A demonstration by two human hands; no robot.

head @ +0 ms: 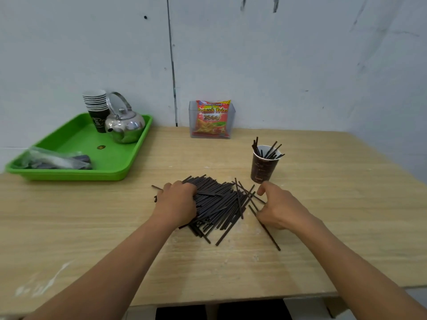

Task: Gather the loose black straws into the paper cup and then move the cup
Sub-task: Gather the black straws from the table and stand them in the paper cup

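A pile of loose black straws (219,202) lies on the wooden table (323,204) in front of me. My left hand (176,202) rests palm down on the pile's left side, fingers curled over the straws. My right hand (278,207) sits at the pile's right edge, fingers bent around a few stray straws there. A dark brown paper cup (263,167) stands upright just beyond my right hand. Several straws stick out of it.
A green tray (76,144) at the back left holds a stack of paper cups (97,109), a metal kettle (124,125) and a plastic bag (55,160). A clear box with a snack packet (212,118) stands against the wall.
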